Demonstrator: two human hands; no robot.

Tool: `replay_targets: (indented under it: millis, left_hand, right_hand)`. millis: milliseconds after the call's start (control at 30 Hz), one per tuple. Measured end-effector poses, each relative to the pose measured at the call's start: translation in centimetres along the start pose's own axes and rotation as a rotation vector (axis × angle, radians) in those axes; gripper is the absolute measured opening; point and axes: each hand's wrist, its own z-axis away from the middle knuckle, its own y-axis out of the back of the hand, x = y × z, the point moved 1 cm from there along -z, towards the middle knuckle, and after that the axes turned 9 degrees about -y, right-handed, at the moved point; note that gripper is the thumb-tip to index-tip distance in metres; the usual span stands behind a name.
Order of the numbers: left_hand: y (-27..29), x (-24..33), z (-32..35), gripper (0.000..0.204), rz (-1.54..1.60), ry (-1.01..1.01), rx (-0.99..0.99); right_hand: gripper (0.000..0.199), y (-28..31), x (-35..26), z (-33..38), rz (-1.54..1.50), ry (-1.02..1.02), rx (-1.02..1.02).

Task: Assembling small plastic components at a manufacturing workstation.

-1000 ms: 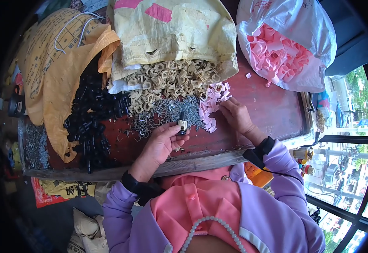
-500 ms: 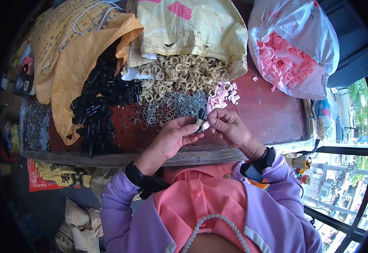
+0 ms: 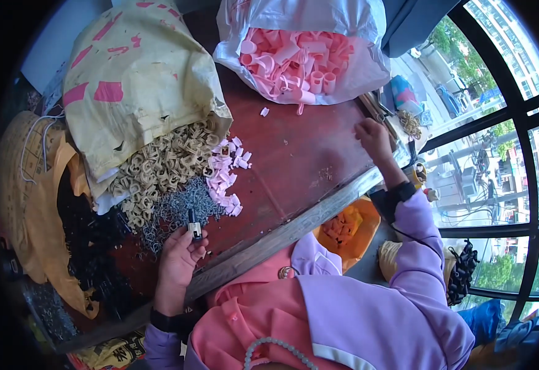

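Note:
My left hand (image 3: 178, 259) is closed around a small black plastic part (image 3: 191, 217) with a pale beige collar on it, held upright above the near side of the table. Just beyond it lies a heap of small grey metal clips (image 3: 186, 202), with beige plastic rings (image 3: 161, 161) behind and light pink plastic pieces (image 3: 221, 179) to the right. Far off to the right, my right hand (image 3: 375, 143) is over the table's right end, beside its raised edge. Its fingers are curled, and what they hold, if anything, is hidden.
A white bag (image 3: 306, 18) spills pink plastic parts (image 3: 300, 55) at the back. A yellowish sack (image 3: 140, 80) stands at the back left, and black parts (image 3: 93, 246) lie beside an orange-brown sack (image 3: 32, 216). An orange container (image 3: 360, 228) sits below the table edge.
My view has turned to the right. My right hand has left the part at my left hand and swung to the table's right end. The left hand still holds the black part.

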Motion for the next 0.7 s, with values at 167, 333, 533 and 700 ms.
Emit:
replay_targets:
  millis: [167,333,533,700]
  left_hand:
    - [-0.4,0.0,-1.0,0.020,-0.006,0.024,0.046]
    - [0.2,0.0,-1.1,0.020,0.023,-0.001,0.071]
    - [0.5,0.0,-0.7,0.021,0.043,-0.008,0.034]
    - [0.7,0.7,0.5,0.022,0.078,-0.052,0.025]
  right_hand:
    - [0.027,9.6,8.5,-5.0,0.436,-0.096,0.447]
    - [0.015,6.4,4.8,-3.9,0.225,-0.015,0.267]
    - [0.015,-6.2,-6.1,0.2,0.212,0.528,-0.188]
    - [0.028,-14.5,-8.2,-3.3,0.451,0.870,-0.032]
